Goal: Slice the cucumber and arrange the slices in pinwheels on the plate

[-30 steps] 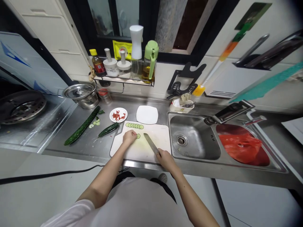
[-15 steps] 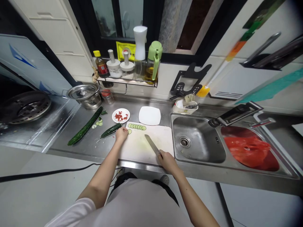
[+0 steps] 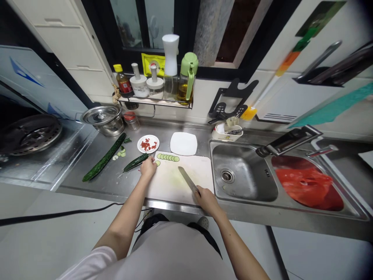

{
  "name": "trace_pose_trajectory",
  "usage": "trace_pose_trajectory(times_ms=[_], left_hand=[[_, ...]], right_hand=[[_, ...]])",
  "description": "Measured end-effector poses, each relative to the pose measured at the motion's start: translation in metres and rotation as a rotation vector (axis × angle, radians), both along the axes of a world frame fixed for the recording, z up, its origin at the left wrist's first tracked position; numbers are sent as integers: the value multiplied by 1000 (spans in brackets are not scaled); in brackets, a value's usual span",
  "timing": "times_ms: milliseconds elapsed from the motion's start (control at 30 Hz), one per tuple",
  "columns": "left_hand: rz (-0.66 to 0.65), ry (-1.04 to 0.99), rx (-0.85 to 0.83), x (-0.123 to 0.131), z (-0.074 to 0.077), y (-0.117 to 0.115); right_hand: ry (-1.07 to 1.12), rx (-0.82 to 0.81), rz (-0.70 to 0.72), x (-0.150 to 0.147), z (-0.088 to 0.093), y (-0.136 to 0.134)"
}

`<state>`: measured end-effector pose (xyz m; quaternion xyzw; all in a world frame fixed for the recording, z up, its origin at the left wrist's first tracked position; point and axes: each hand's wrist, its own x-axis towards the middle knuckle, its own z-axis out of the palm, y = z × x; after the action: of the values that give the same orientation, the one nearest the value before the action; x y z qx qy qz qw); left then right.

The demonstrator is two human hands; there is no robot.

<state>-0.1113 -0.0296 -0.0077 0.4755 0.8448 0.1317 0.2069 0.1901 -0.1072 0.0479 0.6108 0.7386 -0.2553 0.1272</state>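
My right hand [image 3: 206, 199] is wrapped round the handle of a kitchen knife [image 3: 187, 179], whose blade lies flat over the white cutting board [image 3: 166, 186], pointing away to the left. At the board's upper left edge, my left hand [image 3: 148, 167] is closed, fingertips at a single cucumber slice [image 3: 157, 163]; its grip is partly hidden. A row of overlapping cucumber slices [image 3: 168, 157] runs along the board's far edge. Just left of that hand, a cut piece of cucumber [image 3: 135, 161] rests on the steel counter. Farther left lies a long whole cucumber [image 3: 104, 157].
Beyond the board are a plate of chopped red pieces [image 3: 142, 149] and a white square plate [image 3: 183, 143]. Cucumber scraps [image 3: 122, 153] lie by the whole cucumber. A lidded pot [image 3: 101, 120] stands back left. To the right is the sink [image 3: 247, 171], with a red bag [image 3: 304, 186] in its second basin.
The view has shifted very slightly. My left hand and the single slice beside it are a touch farther left; my right hand and the knife stay in place.
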Motion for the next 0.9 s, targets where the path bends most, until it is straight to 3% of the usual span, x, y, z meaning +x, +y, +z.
trace_pose_trajectory(times_ms=[233, 400, 567, 900], left_hand=[[-80, 116, -7, 16, 9, -2], [-220, 17, 68, 56, 13, 11], [-330, 47, 59, 86, 11, 26], [-371, 111, 32, 92, 5, 34]], right_hand=[[2, 29, -35, 5, -1, -3], [8, 46, -86, 10, -4, -7], [6, 40, -96, 12, -7, -11], [20, 40, -124, 18, -6, -15]])
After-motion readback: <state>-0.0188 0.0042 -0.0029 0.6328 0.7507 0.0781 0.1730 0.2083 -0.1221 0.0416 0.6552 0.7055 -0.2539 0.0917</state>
